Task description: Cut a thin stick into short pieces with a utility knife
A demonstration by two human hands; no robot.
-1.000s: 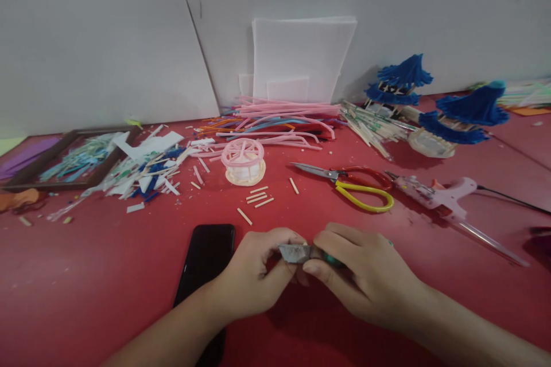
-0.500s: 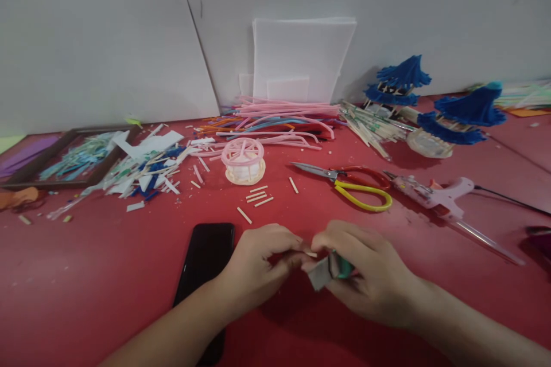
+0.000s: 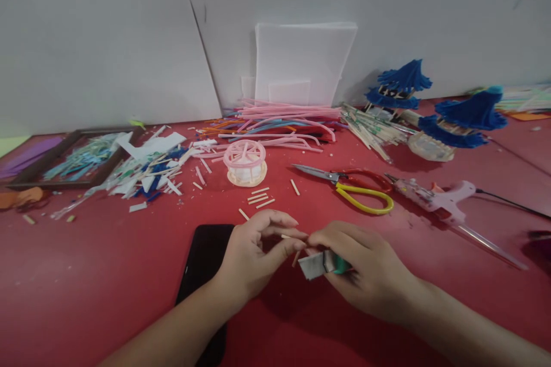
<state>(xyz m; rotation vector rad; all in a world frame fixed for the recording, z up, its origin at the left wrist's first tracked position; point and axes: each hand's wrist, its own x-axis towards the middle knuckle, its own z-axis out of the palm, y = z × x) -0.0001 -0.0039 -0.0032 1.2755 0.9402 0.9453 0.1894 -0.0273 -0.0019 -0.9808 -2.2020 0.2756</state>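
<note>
Just in front of me, my left hand (image 3: pixel 253 258) pinches a thin wooden stick (image 3: pixel 284 236) between thumb and fingers. My right hand (image 3: pixel 365 266) is closed around a green-handled cutter (image 3: pixel 313 265) with a broad, flat grey metal end pointing left. The fingertips of both hands nearly meet, and the far part of the stick is hidden by them. A second short wooden piece (image 3: pixel 296 258) shows beneath the left fingertips; whether it is held or dropping I cannot tell. Beyond the hands lie several cut stick pieces (image 3: pixel 257 198).
A black phone (image 3: pixel 202 264) lies beside my left wrist. Behind stand a small pink-topped round model (image 3: pixel 245 163) and blue-roofed models (image 3: pixel 462 114). Scissors (image 3: pixel 364 198), a pink glue gun (image 3: pixel 447 203), pink strips (image 3: pixel 288 112) and a scrap pile (image 3: pixel 155 169) lie on the red table.
My left hand has risen slightly and its fingers have spread more, so more of the stick shows. The cutter's metal end has shifted a little left and up.
</note>
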